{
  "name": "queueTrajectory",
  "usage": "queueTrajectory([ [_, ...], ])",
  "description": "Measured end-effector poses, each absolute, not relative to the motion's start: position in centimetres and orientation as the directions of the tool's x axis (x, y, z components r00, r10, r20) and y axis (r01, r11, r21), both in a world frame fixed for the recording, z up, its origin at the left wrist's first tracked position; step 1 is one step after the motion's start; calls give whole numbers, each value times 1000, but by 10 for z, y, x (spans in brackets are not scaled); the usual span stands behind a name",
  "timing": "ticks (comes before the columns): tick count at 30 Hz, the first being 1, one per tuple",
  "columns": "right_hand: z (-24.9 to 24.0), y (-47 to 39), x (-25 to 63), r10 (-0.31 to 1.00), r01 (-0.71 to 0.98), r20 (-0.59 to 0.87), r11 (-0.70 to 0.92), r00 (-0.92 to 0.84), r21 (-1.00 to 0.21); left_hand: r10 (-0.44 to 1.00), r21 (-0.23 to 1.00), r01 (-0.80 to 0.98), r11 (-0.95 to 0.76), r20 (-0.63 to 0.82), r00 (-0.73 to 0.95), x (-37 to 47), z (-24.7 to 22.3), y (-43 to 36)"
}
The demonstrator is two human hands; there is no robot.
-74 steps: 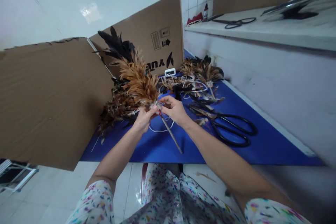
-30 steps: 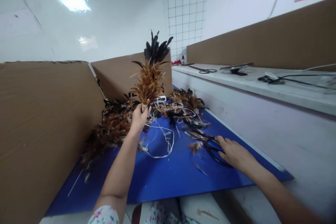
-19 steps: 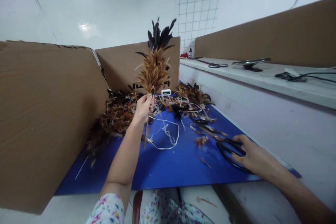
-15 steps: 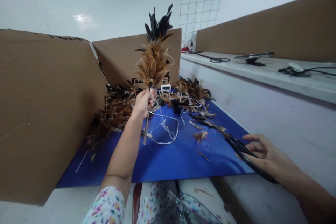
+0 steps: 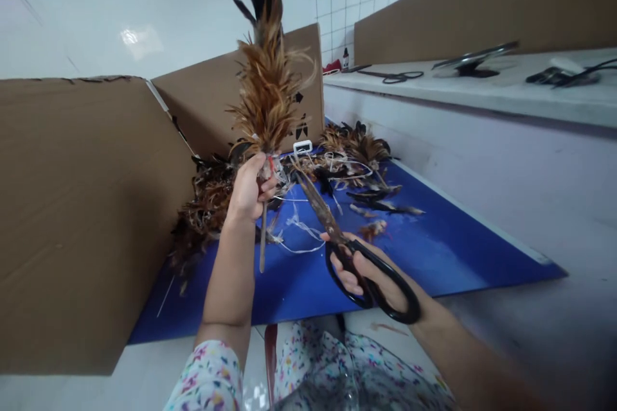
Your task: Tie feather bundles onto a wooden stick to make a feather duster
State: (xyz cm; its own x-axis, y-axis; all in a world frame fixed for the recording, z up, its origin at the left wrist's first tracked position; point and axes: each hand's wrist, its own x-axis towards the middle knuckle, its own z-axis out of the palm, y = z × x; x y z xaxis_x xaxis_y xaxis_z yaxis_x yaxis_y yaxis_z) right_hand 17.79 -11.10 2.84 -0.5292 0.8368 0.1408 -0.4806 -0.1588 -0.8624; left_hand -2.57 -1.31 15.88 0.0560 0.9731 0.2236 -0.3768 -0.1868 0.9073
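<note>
Upright in my left hand [image 5: 253, 187] is a feather duster [image 5: 270, 90], brown feathers below and black ones at the top, its thin stick [image 5: 263, 241] showing beneath my fist. White string and a bit of red show by my fingers. My right hand [image 5: 369, 270] is closed round the black handles of large scissors [image 5: 332, 225]. The rusty blades point up and left, their tips close to the string beside my left hand. Below them, white string [image 5: 301, 250] lies looped on the blue table surface [image 5: 434, 263].
Piles of brown and black feathers [image 5: 207, 196] lie at the left and back of the table. Cardboard panels [image 5: 87, 218] stand left and behind. A small white device [image 5: 303, 147] sits at the back. The right shelf [image 5: 434, 87] holds other scissors [image 5: 398, 76], a stand and cables.
My right hand has brought the scissors from the right table edge to beside my left hand. The duster appears nearer and higher in view, and the camera view has shifted.
</note>
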Motion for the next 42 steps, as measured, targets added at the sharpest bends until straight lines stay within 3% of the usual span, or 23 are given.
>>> queueTrajectory([
  [7, 24, -116, 157, 775, -548, 249, -146, -580, -823, 958, 924, -285, -257, 282, 52, -25, 161, -25],
  [18, 33, -115, 144, 812, -552, 209, -160, -545, -819, 948, 917, -257, -305, 318, 11, -18, 160, -35],
  [25, 37, -109, 132, 821, -623, 335, -32, -462, -781, 937, 901, -273, -336, 348, -5, -12, 157, -34],
  [33, 51, -107, 124, 904, -539, 202, -37, -377, -841, 958, 907, -314, -281, 283, -39, 0, 154, -32],
  [42, 53, -106, 121, 936, -493, 172, -1, -306, -870, 972, 911, -340, -233, 225, -61, 11, 149, -29],
])
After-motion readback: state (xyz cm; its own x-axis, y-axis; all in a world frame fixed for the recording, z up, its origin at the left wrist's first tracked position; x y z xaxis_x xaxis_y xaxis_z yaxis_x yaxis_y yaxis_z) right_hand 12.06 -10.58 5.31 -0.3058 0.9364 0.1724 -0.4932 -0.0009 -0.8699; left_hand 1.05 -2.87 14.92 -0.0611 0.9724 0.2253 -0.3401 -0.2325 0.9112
